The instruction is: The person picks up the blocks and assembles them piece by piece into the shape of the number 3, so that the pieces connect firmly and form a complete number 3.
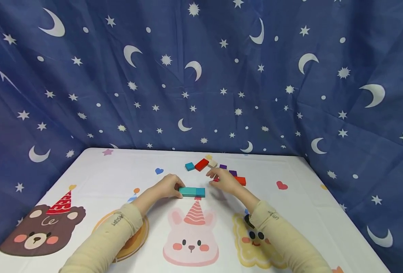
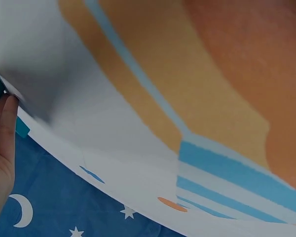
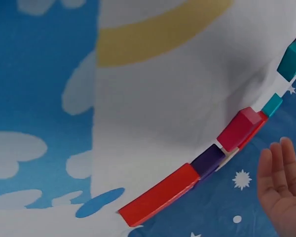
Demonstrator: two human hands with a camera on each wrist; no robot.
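Note:
My left hand (image 1: 169,185) pinches the left end of a long teal block (image 1: 188,192), thumb on the near side and fingers on the far side. A small blue block (image 1: 200,192) lies end to end with it, on the right. In the left wrist view, the left hand (image 2: 2,133) shows only at the edge, beside a bit of teal. My right hand (image 1: 226,181) hovers to the right of the blue block, holding nothing, over a crimson block (image 1: 216,179) that it partly hides. In the right wrist view, the fingers of this hand (image 3: 286,182) look loosely extended, apart from the crimson block (image 3: 240,129).
Behind the hands lie a blue block (image 1: 189,166), a red block (image 1: 202,164), a cream block (image 1: 212,163) and two purple blocks (image 1: 233,173). An orange-red block (image 1: 240,181) sits right of the right hand. The white cloth (image 1: 194,242) carries printed cartoons; a blue starry curtain (image 1: 201,94) hangs behind.

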